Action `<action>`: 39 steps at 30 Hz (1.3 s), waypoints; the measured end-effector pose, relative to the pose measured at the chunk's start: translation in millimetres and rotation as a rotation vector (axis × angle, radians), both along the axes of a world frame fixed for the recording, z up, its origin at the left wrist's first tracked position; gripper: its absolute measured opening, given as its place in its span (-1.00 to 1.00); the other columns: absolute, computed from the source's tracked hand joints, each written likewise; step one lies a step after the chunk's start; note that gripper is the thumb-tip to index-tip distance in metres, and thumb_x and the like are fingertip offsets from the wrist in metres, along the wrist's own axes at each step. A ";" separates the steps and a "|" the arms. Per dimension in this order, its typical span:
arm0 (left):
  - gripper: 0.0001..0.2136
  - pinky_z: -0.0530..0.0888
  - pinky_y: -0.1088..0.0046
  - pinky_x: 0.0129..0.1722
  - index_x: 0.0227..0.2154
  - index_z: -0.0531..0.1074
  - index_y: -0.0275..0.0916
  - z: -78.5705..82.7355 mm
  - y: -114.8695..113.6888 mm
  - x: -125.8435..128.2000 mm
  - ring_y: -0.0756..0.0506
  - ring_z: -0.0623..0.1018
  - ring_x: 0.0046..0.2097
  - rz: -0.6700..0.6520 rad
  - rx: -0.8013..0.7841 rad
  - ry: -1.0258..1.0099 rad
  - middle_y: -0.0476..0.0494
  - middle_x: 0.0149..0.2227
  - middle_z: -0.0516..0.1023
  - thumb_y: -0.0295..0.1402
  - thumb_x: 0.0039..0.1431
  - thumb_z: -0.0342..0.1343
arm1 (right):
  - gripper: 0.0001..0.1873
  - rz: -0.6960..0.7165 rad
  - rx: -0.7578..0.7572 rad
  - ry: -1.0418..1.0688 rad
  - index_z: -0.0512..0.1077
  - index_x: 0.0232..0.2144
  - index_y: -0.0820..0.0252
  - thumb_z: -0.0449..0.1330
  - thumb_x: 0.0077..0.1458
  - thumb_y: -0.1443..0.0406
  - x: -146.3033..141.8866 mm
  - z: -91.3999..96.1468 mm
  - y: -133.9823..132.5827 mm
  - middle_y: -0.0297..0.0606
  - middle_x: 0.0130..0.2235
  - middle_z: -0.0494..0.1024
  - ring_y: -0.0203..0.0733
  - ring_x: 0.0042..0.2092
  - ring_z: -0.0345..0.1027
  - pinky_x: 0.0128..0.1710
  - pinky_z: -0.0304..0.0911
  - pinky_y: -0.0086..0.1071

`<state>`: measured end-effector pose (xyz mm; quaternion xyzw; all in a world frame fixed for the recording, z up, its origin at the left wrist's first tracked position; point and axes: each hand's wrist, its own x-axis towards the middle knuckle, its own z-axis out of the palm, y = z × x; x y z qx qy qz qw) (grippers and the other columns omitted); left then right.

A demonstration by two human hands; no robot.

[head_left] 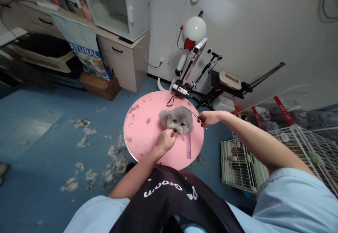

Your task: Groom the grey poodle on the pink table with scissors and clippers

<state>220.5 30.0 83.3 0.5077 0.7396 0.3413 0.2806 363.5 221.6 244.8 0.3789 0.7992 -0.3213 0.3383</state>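
Pink table, dog rightward, left half open

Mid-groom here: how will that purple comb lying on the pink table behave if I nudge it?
The comb looks thin, flat and stiff, so it would probably slide, not roll. It seems light, so a small push may send it far. It lies near the rim of the pink table, so an outward push could drop it off.
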 end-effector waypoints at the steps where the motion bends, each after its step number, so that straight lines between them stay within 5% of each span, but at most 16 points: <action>1: -0.83 0.19 0.49 -0.41 -0.49 0.45 -0.27 0.2 0.0 0.0 -0.02 0.47 -0.38 0.000 0.003 -0.003 -0.12 -0.41 0.54 -0.36 0.17 0.06 | -0.72 -0.006 -0.042 -0.005 0.36 -0.43 0.22 0.23 -0.36 0.41 1.5 -2.4 1.7 -0.43 -0.55 0.43 -0.32 -0.49 0.27 -0.49 0.14 -0.47; 8: -0.83 0.22 0.49 -0.39 -0.50 0.46 -0.27 2.5 0.3 0.4 -0.02 0.47 -0.37 -0.014 0.011 -0.014 -0.11 -0.43 0.53 -0.39 0.17 0.06 | -0.68 -0.132 -0.121 0.047 0.30 -0.38 0.19 0.20 -0.33 0.40 20.7 -25.0 4.7 -0.42 -0.50 0.45 -0.31 -0.48 0.29 -0.48 0.18 -0.46; 15: -0.83 0.24 0.48 -0.37 -0.51 0.46 -0.27 1.3 1.6 1.1 -0.03 0.48 -0.35 -0.014 0.033 -0.032 -0.11 -0.42 0.53 -0.38 0.17 0.07 | -0.72 -0.266 0.018 0.335 0.31 -0.32 0.20 0.19 -0.20 0.39 49.0 -50.3 -38.8 -0.37 -0.40 0.50 -0.29 -0.36 0.37 -0.38 0.26 -0.47; 23: -0.83 0.24 0.50 -0.36 -0.52 0.44 -0.27 -0.6 2.0 1.6 -0.02 0.48 -0.35 -0.009 0.048 -0.046 -0.12 -0.42 0.54 -0.40 0.16 0.07 | -0.65 -0.567 -0.200 0.357 0.31 -0.31 0.22 0.25 -0.25 0.41 43.9 -52.3 -62.0 -0.31 -0.39 0.55 -0.29 -0.40 0.42 -0.45 0.30 -0.47; 39: -0.84 0.24 0.50 -0.37 -0.51 0.44 -0.27 -3.0 -2.2 0.6 -0.02 0.48 -0.35 0.003 0.055 -0.063 -0.11 -0.41 0.54 -0.40 0.15 0.07 | -0.60 -0.607 -0.223 0.326 0.33 -0.28 0.26 0.26 -0.28 0.47 40.1 -61.3 -62.6 -0.30 -0.38 0.56 -0.33 -0.42 0.43 -0.46 0.33 -0.51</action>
